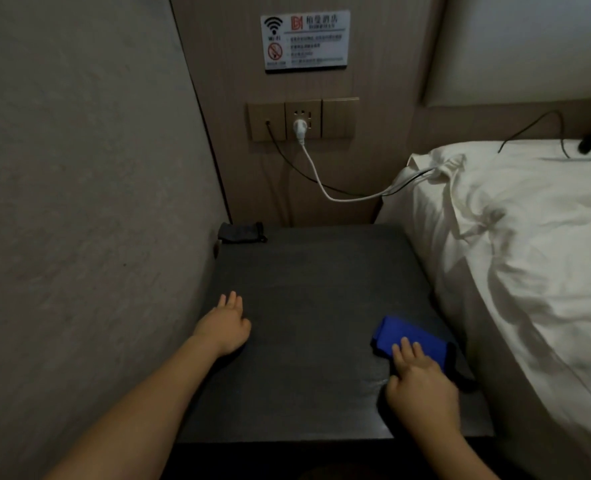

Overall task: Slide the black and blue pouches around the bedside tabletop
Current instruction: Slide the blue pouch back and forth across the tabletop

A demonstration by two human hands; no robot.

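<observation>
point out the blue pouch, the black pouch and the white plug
blue pouch point(403, 332): head view, its bare top face beyond the fingers
black pouch point(240, 232): head view, middle of its body
white plug point(299, 126): head view, plug body in the socket

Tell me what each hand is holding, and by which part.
Nothing is gripped. The right hand presses its fingers flat on the blue pouch's near end; the left hand is empty.

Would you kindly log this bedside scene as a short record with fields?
surface: dark bedside tabletop
blue pouch: near right part of the top, beside the bed
black pouch: far left corner, by the wall
right hand: fingers flat on the blue pouch
left hand: open, on bare tabletop, touching no pouch
</observation>
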